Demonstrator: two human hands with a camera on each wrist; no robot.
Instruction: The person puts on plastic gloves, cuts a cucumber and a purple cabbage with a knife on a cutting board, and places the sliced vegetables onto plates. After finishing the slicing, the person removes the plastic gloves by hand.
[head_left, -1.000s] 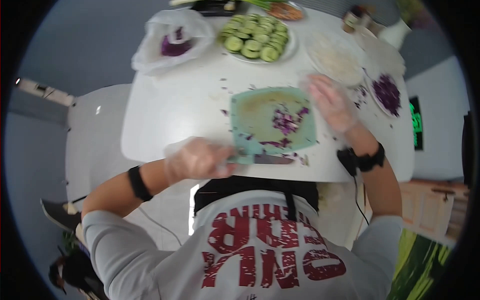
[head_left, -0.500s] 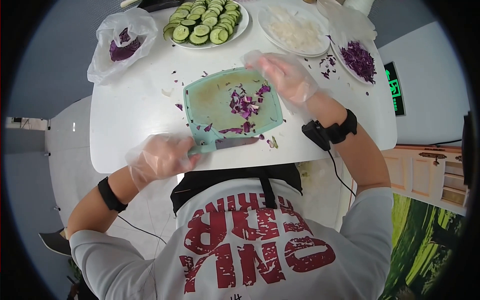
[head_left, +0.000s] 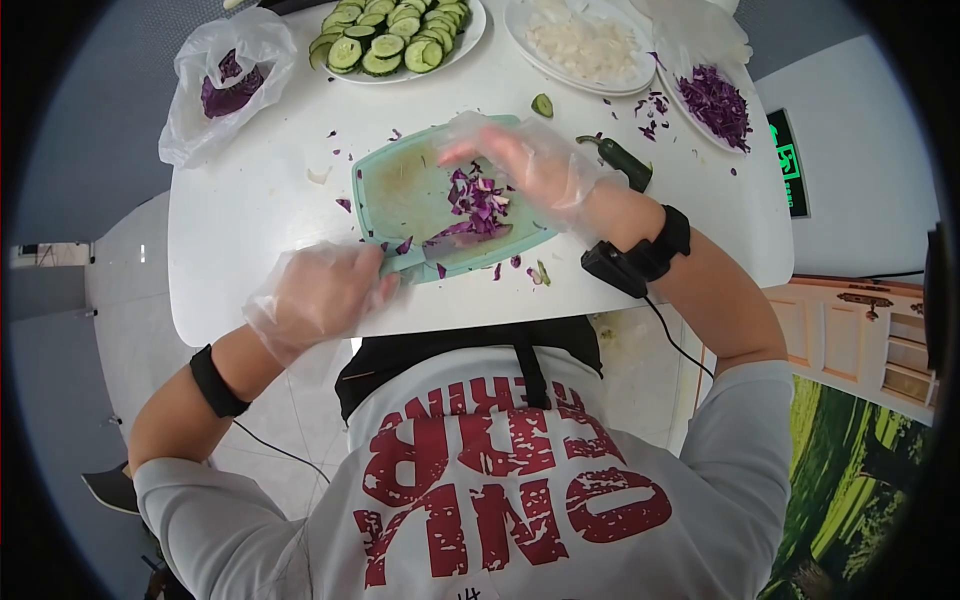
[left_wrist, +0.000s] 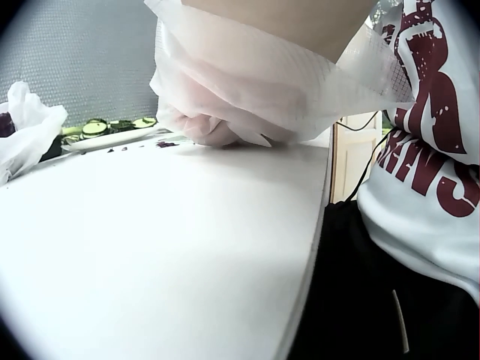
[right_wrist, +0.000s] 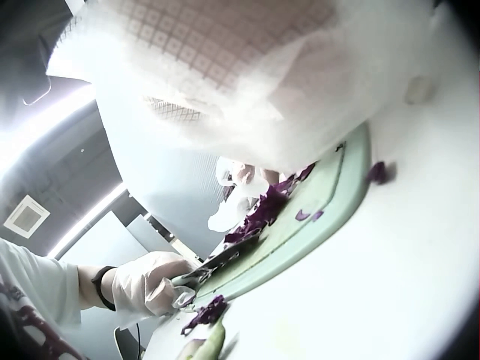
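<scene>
In the head view my gloved left hand grips the handle of a knife, its blade lying over the lower part of the green cutting board against chopped purple cabbage. Above the board's upper right side is my gloved right hand, fingers extended and pointing left, holding nothing that shows. The right wrist view shows the blade beside the cabbage pile. Glove and wrist hide the left fingers in the left wrist view.
Behind the board are a bag with purple cabbage, a plate of cucumber slices and a plate of white shreds. Shredded cabbage sits on a plate at right. A green pepper lies near my right wrist.
The knife has moved from the board's front edge up onto the board, against the cabbage. My right hand has shifted inward over the board, and the pepper has come into sight.
</scene>
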